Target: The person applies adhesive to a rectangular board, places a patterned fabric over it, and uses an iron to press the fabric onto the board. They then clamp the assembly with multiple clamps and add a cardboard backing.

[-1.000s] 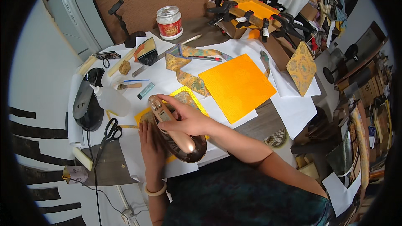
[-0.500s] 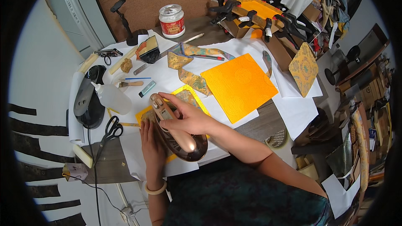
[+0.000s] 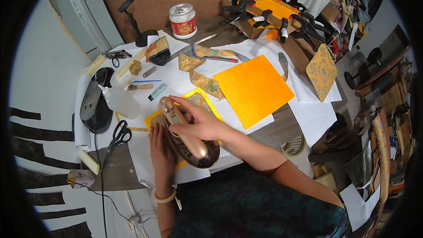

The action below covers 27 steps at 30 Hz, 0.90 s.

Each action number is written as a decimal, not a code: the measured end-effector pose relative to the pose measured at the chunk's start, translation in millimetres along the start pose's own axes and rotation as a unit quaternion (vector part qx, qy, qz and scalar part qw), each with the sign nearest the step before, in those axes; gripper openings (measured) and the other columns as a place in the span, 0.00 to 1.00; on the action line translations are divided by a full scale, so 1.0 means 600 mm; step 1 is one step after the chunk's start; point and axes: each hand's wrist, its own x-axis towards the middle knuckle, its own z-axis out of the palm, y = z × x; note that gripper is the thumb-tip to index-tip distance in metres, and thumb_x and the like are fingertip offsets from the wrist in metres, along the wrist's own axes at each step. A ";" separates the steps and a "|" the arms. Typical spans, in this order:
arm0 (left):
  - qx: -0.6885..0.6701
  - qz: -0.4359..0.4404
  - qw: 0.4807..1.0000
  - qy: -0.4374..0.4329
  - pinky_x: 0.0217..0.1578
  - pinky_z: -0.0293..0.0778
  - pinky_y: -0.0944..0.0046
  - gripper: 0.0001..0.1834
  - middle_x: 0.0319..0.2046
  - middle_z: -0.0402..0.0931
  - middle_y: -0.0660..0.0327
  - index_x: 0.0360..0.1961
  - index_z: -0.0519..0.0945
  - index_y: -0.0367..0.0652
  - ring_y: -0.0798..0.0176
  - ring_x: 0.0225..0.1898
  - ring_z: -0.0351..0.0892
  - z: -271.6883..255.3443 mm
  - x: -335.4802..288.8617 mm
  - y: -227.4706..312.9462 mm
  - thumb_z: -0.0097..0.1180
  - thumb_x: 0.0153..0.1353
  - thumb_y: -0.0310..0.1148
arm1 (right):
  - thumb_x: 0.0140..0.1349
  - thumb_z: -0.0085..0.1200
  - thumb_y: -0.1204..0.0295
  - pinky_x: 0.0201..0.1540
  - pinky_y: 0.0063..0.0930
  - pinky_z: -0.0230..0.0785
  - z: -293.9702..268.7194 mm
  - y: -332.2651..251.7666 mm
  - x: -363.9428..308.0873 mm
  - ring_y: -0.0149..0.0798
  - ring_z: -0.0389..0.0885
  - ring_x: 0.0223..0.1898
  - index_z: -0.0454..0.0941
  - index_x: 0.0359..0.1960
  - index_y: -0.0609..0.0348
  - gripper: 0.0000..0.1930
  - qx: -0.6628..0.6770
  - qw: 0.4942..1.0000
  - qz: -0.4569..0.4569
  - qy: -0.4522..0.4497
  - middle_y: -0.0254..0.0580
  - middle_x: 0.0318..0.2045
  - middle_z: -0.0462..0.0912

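My right hand (image 3: 198,124) grips the beige handle of a small clothes iron (image 3: 187,143) with a shiny dark soleplate, which rests on a yellow-edged patterned fabric piece (image 3: 200,101) near the table's front edge. Flat on the same fabric and white paper lies my left hand (image 3: 161,152), fingers together, just left of the iron. A pale bangle circles my left wrist.
Black scissors (image 3: 118,133), a white squeeze bottle (image 3: 119,100) and a black iron stand (image 3: 94,101) lie to the left. A large orange sheet (image 3: 253,88) lies right of the hands. A white tin (image 3: 183,20), brocade strips (image 3: 207,83) and black clamps (image 3: 282,15) stand behind.
The iron has slid a little toward me over the yellow fabric under my right hand. My left hand stays pressed flat beside it.
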 end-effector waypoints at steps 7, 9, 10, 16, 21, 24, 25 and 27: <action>-0.006 -0.005 1.000 0.023 0.75 0.56 0.45 0.23 0.71 0.66 0.42 0.67 0.73 0.32 0.37 0.76 0.58 0.000 -0.004 0.001 0.46 0.71 0.22 | 0.62 0.68 0.64 0.40 0.28 0.75 -0.019 0.024 0.002 0.33 0.84 0.35 0.55 0.79 0.50 0.45 -0.047 0.999 -0.010 0.019 0.47 0.34 0.86; -0.020 -0.002 0.999 0.033 0.74 0.57 0.45 0.23 0.71 0.66 0.41 0.66 0.73 0.33 0.37 0.75 0.59 0.002 -0.002 -0.002 0.50 0.71 0.26 | 0.62 0.68 0.67 0.38 0.27 0.75 -0.025 0.009 -0.008 0.32 0.83 0.35 0.56 0.79 0.49 0.45 0.052 0.998 0.020 0.012 0.45 0.35 0.85; -0.024 -0.007 0.999 0.031 0.74 0.56 0.45 0.23 0.71 0.66 0.41 0.66 0.73 0.33 0.38 0.75 0.59 0.001 -0.001 0.001 0.51 0.71 0.26 | 0.62 0.67 0.68 0.38 0.26 0.74 -0.030 0.009 -0.012 0.31 0.81 0.35 0.56 0.79 0.50 0.44 0.056 0.998 0.020 0.015 0.42 0.35 0.84; -0.021 -0.003 0.999 0.033 0.75 0.56 0.45 0.23 0.71 0.65 0.42 0.64 0.74 0.32 0.37 0.75 0.59 0.002 -0.007 -0.001 0.55 0.69 0.27 | 0.63 0.65 0.73 0.38 0.27 0.77 -0.053 -0.020 -0.044 0.32 0.83 0.32 0.58 0.79 0.46 0.42 0.055 0.994 0.053 0.072 0.40 0.37 0.83; -0.027 0.006 0.999 0.041 0.75 0.56 0.44 0.24 0.71 0.65 0.41 0.64 0.74 0.32 0.35 0.75 0.58 -0.001 -0.011 -0.005 0.56 0.68 0.27 | 0.64 0.66 0.71 0.37 0.29 0.77 -0.078 -0.027 -0.054 0.33 0.85 0.35 0.57 0.79 0.51 0.43 0.050 0.993 0.076 0.068 0.42 0.40 0.83; -0.043 0.008 0.998 0.040 0.74 0.55 0.42 0.24 0.71 0.65 0.40 0.64 0.74 0.32 0.34 0.75 0.57 0.004 -0.012 -0.015 0.57 0.68 0.27 | 0.64 0.65 0.72 0.39 0.28 0.77 -0.093 -0.037 -0.058 0.33 0.84 0.34 0.57 0.79 0.51 0.43 0.022 0.994 0.085 0.058 0.42 0.40 0.83; -0.032 0.014 0.999 0.040 0.74 0.55 0.41 0.24 0.71 0.64 0.40 0.64 0.74 0.32 0.34 0.75 0.57 0.004 -0.011 -0.016 0.58 0.68 0.27 | 0.64 0.65 0.72 0.39 0.28 0.77 -0.098 -0.042 -0.058 0.33 0.84 0.35 0.57 0.79 0.51 0.43 0.011 0.995 0.087 0.054 0.42 0.39 0.83; -0.011 0.025 0.999 0.041 0.74 0.55 0.39 0.24 0.72 0.63 0.40 0.63 0.74 0.32 0.34 0.75 0.57 0.004 -0.012 -0.014 0.58 0.67 0.28 | 0.63 0.64 0.73 0.42 0.27 0.77 -0.102 -0.054 -0.060 0.32 0.84 0.35 0.57 0.79 0.52 0.42 -0.042 0.993 0.095 0.060 0.42 0.40 0.83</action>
